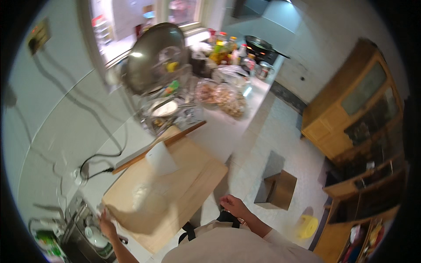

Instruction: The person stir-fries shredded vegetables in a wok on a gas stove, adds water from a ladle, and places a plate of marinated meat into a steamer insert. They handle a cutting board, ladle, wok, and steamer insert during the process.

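My left hand (108, 224) is at the left edge of a wooden board (200, 171), beside the sink. Blur hides its fingertips and whether they grip anything. Close to my waist, my right hand (234, 205) is held off the board, its fingers curled and nothing visible in them. A pale, round, flat patch, possibly dough, (154, 201) lies on the board, blurred. Toward the board's far side rests a white plastic dough scraper (161, 158). A long brown wooden rod (138, 159) lies along the far edge, partly behind the scraper.
A sink (79, 245) holds a white bowl (95, 236). A black cable (98, 154) runs near the board. Beyond stand a large metal bowl (156, 59), bagged food (230, 100), bottles (222, 49) and a wok (258, 43). A stool (283, 190) stands on the floor, right.
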A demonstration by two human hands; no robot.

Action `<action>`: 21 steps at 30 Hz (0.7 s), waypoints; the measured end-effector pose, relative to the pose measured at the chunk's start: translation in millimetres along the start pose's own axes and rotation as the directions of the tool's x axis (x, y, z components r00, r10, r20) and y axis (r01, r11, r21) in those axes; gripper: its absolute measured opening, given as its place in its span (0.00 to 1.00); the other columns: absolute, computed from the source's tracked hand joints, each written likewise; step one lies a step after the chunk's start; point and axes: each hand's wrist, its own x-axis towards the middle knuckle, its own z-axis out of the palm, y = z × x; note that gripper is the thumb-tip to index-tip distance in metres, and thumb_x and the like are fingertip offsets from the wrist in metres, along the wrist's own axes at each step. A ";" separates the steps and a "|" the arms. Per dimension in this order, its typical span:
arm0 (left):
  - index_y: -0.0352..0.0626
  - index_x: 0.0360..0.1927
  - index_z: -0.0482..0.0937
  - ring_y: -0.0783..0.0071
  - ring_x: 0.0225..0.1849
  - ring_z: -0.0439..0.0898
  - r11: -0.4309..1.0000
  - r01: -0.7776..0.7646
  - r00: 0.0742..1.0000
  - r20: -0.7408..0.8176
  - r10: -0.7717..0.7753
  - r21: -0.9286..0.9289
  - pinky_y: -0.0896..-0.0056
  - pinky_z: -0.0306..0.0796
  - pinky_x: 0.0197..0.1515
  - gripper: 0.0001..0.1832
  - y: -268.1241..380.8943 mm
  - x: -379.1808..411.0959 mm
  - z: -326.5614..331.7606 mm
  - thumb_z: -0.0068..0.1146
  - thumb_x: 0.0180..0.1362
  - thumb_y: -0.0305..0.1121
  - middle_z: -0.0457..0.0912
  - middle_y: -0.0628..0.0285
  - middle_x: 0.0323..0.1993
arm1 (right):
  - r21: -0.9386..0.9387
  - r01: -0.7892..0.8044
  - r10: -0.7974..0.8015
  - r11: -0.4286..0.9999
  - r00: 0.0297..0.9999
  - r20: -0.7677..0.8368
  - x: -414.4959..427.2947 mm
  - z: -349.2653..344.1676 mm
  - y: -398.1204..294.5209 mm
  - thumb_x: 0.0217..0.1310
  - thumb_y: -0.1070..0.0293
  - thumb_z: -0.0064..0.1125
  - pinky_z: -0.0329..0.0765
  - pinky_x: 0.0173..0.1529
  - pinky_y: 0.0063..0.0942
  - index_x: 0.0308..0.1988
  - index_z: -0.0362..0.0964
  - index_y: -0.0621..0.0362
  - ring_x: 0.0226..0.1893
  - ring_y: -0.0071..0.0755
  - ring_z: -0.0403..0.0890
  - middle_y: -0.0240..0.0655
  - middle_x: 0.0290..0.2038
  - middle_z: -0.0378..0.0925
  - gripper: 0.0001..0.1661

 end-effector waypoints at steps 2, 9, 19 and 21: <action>0.37 0.49 0.68 0.52 0.56 0.60 0.963 0.154 0.976 -0.188 -0.113 0.221 0.58 0.61 0.52 0.23 3.7 -3.0 -2.5 0.35 0.47 0.23 0.65 0.46 0.51 | 0.050 0.001 0.002 0.999 0.998 -0.055 -0.4 -26.9 10.4 0.56 0.66 0.50 0.71 0.33 0.19 0.43 0.66 0.62 0.26 0.19 0.72 0.31 0.30 0.72 0.16; 0.43 0.49 0.70 0.63 0.46 0.71 0.936 0.331 0.897 -0.348 -0.272 0.122 0.64 0.68 0.45 0.18 117.7 -20.8 -24.6 0.46 0.56 0.39 0.75 0.52 0.41 | 0.107 0.063 -0.044 0.992 0.984 -0.171 16.3 -150.3 57.4 0.56 0.66 0.50 0.72 0.32 0.20 0.42 0.66 0.62 0.27 0.21 0.72 0.32 0.30 0.72 0.15; 0.42 0.34 0.75 0.62 0.25 0.73 0.394 -0.729 0.332 0.215 0.918 -0.560 0.69 0.68 0.26 0.11 542.1 -215.2 79.1 0.53 0.43 0.21 0.73 0.58 0.23 | 0.313 -0.029 0.163 0.949 0.897 -0.410 21.9 -267.1 151.6 0.53 0.66 0.52 0.71 0.29 0.21 0.39 0.68 0.60 0.23 0.23 0.73 0.33 0.25 0.73 0.12; 0.42 0.34 0.75 0.62 0.26 0.74 0.462 -0.660 0.326 0.329 0.886 -0.592 0.68 0.68 0.27 0.10 554.7 -228.7 94.9 0.52 0.45 0.22 0.74 0.58 0.23 | 0.328 -0.098 0.231 0.940 0.889 -0.395 14.2 -273.9 164.2 0.55 0.67 0.51 0.70 0.28 0.19 0.39 0.67 0.61 0.21 0.20 0.71 0.30 0.25 0.71 0.12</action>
